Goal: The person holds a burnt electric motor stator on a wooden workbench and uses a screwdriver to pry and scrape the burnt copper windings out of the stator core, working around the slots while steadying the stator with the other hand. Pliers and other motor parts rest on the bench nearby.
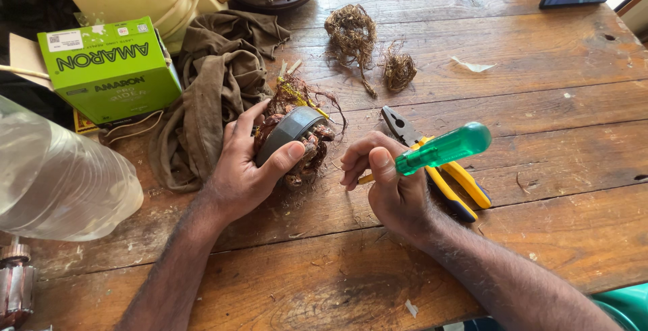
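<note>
Your left hand clamps its grip around the motor stator at frame centre on the desk; your right hand pinches a green-handled screwdriver beside it.

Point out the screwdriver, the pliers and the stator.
screwdriver [445, 149], head view, on its green handle.
pliers [466, 186], head view, on a yellow grip.
stator [290, 132], head view, on its grey ring.
</note>
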A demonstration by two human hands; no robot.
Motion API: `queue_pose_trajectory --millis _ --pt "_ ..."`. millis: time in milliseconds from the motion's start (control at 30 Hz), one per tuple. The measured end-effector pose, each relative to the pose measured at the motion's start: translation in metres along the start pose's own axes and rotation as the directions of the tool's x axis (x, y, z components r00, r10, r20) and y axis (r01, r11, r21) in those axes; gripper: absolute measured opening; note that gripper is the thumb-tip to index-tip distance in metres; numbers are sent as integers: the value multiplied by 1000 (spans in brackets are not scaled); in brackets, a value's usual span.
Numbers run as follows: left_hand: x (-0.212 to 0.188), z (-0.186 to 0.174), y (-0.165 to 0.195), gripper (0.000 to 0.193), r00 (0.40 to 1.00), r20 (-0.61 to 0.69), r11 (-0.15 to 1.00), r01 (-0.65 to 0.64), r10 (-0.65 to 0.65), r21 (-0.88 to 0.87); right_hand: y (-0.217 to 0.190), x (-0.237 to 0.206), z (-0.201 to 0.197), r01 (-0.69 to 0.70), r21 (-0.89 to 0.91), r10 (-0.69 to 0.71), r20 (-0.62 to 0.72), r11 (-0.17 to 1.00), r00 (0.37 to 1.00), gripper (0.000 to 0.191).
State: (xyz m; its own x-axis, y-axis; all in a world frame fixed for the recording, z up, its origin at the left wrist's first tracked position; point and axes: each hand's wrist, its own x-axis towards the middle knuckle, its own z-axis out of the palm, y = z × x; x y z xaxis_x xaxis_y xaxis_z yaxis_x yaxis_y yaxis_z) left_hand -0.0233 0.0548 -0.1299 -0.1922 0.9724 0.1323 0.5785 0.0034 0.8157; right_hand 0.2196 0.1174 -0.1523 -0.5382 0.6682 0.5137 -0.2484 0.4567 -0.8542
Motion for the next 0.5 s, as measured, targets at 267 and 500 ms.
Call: queue_pose_trajectory --millis 267,500 --pt "0 0 1 103 1000 3 1000 21 -21 -7 1 0 1 0 9 0 -8 1000 1000 54" --pt "0 0 2 104 1000 6 1000 28 -28 -4 1 0 1 1 -13 -1 -10 1000 1000 55"
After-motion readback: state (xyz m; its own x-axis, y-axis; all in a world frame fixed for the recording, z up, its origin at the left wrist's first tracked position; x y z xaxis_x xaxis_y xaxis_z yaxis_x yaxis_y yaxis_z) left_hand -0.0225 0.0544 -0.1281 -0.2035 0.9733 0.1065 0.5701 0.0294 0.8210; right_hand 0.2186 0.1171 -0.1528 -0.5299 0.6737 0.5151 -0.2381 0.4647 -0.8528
